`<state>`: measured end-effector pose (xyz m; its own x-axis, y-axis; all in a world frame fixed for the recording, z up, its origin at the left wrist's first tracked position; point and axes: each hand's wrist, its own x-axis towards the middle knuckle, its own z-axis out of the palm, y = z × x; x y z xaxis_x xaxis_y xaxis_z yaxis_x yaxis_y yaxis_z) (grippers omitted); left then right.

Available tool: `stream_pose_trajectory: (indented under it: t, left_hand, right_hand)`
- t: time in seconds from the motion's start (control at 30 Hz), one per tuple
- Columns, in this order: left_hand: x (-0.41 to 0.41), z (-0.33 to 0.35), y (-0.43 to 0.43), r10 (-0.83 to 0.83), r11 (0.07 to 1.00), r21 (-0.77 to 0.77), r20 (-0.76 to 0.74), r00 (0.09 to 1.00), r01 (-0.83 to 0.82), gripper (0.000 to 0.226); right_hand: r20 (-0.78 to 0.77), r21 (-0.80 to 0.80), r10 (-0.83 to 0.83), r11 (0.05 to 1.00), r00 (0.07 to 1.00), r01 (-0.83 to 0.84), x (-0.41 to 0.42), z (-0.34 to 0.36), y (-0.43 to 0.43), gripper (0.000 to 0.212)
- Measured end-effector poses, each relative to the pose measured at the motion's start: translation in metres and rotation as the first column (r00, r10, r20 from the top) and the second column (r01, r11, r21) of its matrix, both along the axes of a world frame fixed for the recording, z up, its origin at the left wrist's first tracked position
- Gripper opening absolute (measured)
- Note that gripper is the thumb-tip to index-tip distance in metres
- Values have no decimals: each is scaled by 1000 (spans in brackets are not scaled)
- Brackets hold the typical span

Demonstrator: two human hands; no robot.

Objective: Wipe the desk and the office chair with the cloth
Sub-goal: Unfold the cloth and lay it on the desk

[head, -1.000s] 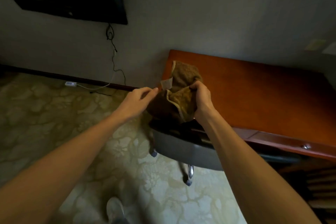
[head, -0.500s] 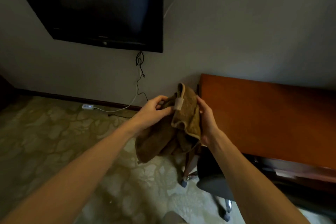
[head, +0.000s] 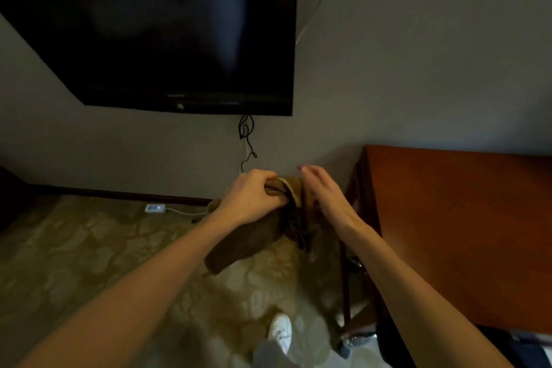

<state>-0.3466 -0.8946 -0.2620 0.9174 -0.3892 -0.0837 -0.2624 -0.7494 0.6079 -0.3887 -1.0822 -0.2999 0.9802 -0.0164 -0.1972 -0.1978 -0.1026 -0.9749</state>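
The main risk, as I judge it, is that the brown terry cloth (head: pixel 248 245) slips or unrolls. Only my left hand (head: pixel 254 197) truly has it, fingers (head: pixel 270 185) curled tight over the bunched top edge with its pale hem. A long dark tail hangs loose below that fist. If I swing toward the polished red-brown wooden desk (head: pixel 463 233) like this, the tail could drag, catch the desk's left corner, or wipe as a lump instead of a flat pad. A weak fold would also come apart at the first stroke.

My right hand (head: pixel 325 197) grips nothing. Its fingers (head: pixel 310 173) are straight and close together, laid flat against the side of the bundle nearer the desk; whether the palm presses it I cannot tell.

The cloth is in the air just left of the desk's left end, not touching the top. It sits between my two hands, and most of it droops below my left wrist. The dark office chair (head: pixel 394 346) shows only partly, below the desk's near edge.
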Motion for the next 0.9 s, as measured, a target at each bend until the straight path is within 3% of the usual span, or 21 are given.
stream_pose_trajectory:
  t: [0.1,0.27,0.37,0.47,0.57,0.67,0.77,0.9]
  left_hand:
    - [57,8,-5,-21,1000,24,10,1000,21,7]
    - [142,22,-4,-121,989,-77,29,992,123,12]
    - [183,29,-15,-248,963,-102,37,968,251,17]
    - [217,26,-37,-404,913,-49,37,914,405,29]
    - [247,17,-58,-488,872,9,47,871,489,39]
    - [275,7,-70,-576,815,-82,0,817,574,32]
    - [297,6,-81,-655,749,-206,-82,751,630,31]
    - [316,9,-108,-726,686,-171,-84,683,707,42]
  right_hand:
    - [85,-244,152,961,985,-127,54,8,3,82]
    - [26,-477,161,869,987,-129,111,28,-35,52]
    - [71,-640,-3,767,997,48,122,40,-64,37]
    - [195,-679,-240,667,951,307,133,57,-86,24]
    - [309,-629,-424,580,851,518,144,76,-99,17]
    - [275,-506,-615,561,739,655,151,89,-106,21]
    - [246,-481,-783,413,571,773,142,96,-113,23]
    - [209,-431,-924,207,320,878,105,96,-114,18]
